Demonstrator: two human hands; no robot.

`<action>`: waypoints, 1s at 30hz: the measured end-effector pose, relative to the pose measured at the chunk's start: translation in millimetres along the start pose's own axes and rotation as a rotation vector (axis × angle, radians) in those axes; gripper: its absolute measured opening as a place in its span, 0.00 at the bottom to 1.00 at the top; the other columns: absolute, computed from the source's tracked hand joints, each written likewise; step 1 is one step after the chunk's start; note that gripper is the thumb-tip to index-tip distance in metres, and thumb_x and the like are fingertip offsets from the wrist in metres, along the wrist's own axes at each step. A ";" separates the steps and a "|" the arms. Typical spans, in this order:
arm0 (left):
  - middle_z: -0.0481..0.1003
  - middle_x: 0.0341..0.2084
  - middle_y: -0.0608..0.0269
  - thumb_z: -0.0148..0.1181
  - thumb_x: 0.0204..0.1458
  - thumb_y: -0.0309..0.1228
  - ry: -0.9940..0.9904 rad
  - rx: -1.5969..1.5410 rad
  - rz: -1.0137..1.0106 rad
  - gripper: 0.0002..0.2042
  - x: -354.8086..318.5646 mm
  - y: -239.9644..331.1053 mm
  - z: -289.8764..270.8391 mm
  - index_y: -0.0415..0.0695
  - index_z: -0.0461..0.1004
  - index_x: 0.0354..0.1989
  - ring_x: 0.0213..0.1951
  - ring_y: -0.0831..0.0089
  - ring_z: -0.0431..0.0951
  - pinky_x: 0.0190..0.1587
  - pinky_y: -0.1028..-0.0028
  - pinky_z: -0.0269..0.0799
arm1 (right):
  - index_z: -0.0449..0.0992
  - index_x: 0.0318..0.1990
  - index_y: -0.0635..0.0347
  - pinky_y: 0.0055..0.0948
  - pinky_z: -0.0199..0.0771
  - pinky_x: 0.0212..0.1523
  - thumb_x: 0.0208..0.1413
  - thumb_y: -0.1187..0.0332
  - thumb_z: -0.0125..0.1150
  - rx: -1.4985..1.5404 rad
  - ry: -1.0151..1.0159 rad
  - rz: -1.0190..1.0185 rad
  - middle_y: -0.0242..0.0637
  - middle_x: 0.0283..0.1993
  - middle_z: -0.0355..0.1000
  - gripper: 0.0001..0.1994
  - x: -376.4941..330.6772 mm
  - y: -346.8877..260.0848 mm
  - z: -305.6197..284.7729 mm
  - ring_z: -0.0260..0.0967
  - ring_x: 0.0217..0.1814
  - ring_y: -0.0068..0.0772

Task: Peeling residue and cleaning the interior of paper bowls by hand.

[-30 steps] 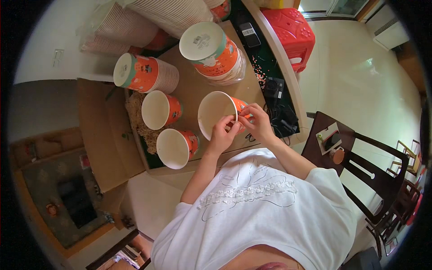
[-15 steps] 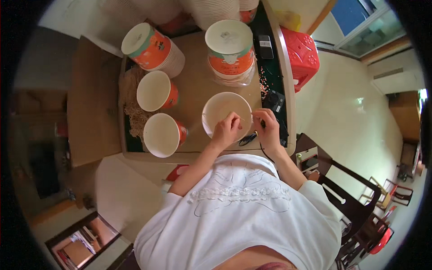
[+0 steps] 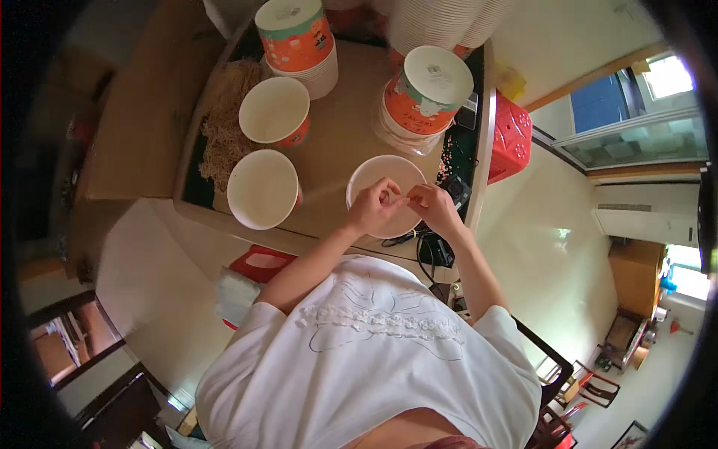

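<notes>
A white-lined paper tub stands near the table's front edge, its mouth facing up. Over its opening my left hand and my right hand meet, fingertips pinched together. Whatever lies between the fingertips is too small to make out. To the left stand two more open paper tubs, one nearer and one farther, with orange outsides. A bundle of tan twine lies along the table's left side.
Upside-down stacks of orange-and-green tubs stand far left and right of centre. Along the right edge lie small pink and white bits, a black device and a dark cable. A red stool stands beyond.
My right hand has come off the tub's right rim and moved left to meet my left hand's fingertips. The whole view has turned and shifted.
</notes>
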State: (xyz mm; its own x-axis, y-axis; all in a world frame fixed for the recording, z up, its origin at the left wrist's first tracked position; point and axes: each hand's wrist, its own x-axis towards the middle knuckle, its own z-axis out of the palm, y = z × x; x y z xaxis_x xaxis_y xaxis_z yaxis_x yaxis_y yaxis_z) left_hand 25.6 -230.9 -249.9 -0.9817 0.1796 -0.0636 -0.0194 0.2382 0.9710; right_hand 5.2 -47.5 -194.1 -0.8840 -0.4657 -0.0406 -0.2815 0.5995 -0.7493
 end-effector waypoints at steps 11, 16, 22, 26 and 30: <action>0.71 0.35 0.52 0.60 0.42 0.23 0.289 0.449 0.523 0.15 15.2 21.8 -9.8 0.42 0.64 0.39 0.41 0.54 0.73 0.48 0.59 0.66 | 0.74 0.33 0.62 0.31 0.73 0.31 0.48 0.71 0.59 0.111 -0.055 0.123 0.42 0.28 0.74 0.06 -3.8 -1.9 3.7 0.74 0.29 0.40; 0.71 0.40 0.46 0.61 0.44 0.28 -0.021 0.103 0.294 0.22 -9.4 22.8 19.7 0.40 0.58 0.46 0.42 0.48 0.73 0.44 0.57 0.69 | 0.75 0.34 0.63 0.29 0.74 0.33 0.49 0.73 0.58 0.144 -0.011 0.158 0.41 0.28 0.75 0.06 -4.9 -1.0 4.2 0.76 0.32 0.35; 0.73 0.37 0.46 0.65 0.44 0.32 -0.185 0.017 -0.020 0.25 -9.1 12.6 25.4 0.39 0.56 0.45 0.41 0.50 0.75 0.37 0.61 0.71 | 0.76 0.34 0.63 0.28 0.73 0.33 0.48 0.75 0.59 0.208 0.031 0.155 0.42 0.29 0.74 0.05 -8.3 -1.5 8.2 0.75 0.31 0.33; 0.72 0.29 0.53 0.65 0.44 0.33 -0.046 0.107 0.225 0.21 -5.3 4.8 21.4 0.41 0.61 0.42 0.29 0.60 0.76 0.33 0.65 0.72 | 0.75 0.35 0.65 0.26 0.73 0.33 0.47 0.77 0.60 0.037 0.057 0.041 0.39 0.29 0.73 0.06 -9.1 -2.3 6.6 0.73 0.30 0.31; 0.74 0.24 0.53 0.66 0.43 0.38 0.059 0.266 0.420 0.17 -3.4 -7.5 29.9 0.40 0.67 0.30 0.28 0.55 0.75 0.34 0.62 0.71 | 0.75 0.33 0.64 0.25 0.73 0.33 0.47 0.78 0.59 0.105 0.056 0.101 0.40 0.30 0.72 0.05 -8.1 1.6 7.6 0.72 0.30 0.32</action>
State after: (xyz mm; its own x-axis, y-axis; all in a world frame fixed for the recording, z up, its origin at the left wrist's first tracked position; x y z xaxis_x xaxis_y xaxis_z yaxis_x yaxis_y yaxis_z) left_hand 34.8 -204.8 -263.8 -0.9034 0.2598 0.3410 0.4216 0.3938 0.8168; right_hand 14.7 -47.7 -200.1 -0.9261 -0.3675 -0.0847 -0.1517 0.5685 -0.8086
